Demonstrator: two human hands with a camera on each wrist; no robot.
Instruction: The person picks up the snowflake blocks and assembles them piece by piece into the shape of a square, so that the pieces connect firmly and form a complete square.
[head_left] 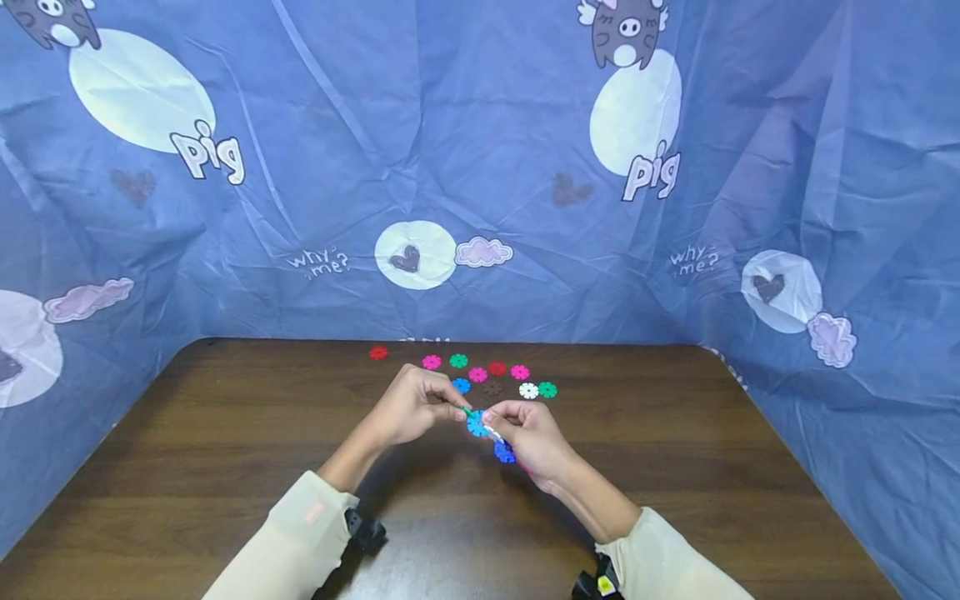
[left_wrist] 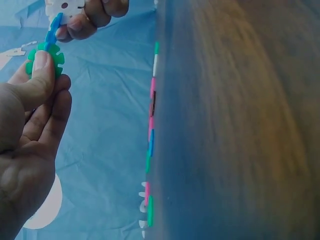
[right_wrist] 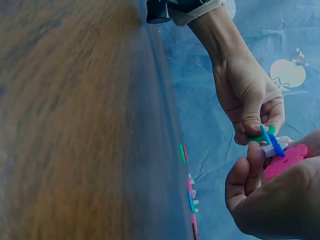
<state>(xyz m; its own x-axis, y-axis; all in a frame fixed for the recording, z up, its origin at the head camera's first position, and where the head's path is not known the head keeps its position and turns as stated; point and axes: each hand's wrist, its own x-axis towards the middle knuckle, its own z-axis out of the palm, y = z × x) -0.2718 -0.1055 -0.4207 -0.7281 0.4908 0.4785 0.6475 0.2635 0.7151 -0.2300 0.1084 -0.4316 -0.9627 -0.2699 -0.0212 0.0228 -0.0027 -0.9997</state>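
Note:
My left hand pinches a green notched disc between thumb and fingers. A light blue notched disc sits edge-on against the green one and also meets a white notched disc. With thumb and fingertips my right hand grips the white disc. A dark blue disc and a pink disc join on at the right hand's side, so the pieces form one linked chain above the table. Fingers partly cover the white and pink discs.
Loose discs lie on the wooden table beyond the hands: a red disc, a green disc, a white disc, a brown disc and several others. A blue printed cloth hangs behind and at both sides.

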